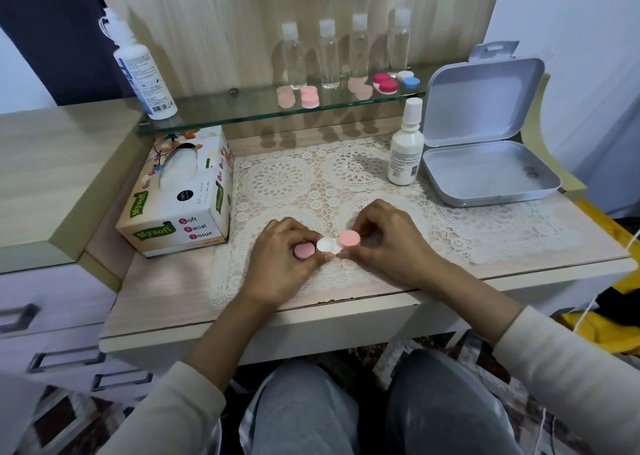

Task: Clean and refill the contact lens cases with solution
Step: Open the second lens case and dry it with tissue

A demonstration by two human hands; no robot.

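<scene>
Beside the tissue box [180, 191], the left hand [280, 260] curls its fingers [301, 234] round a loose pink cap [304, 250]. Next, the white lens case [326, 245] (one well uncovered, one capped pink) sits low over the worktop [156, 281], pinched by the right hand [384, 246].

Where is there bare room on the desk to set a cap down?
Free: the lace mat between tissue box and white bottle; also right of the right hand, before the open tin. Crowded: the glass shelf.
</scene>
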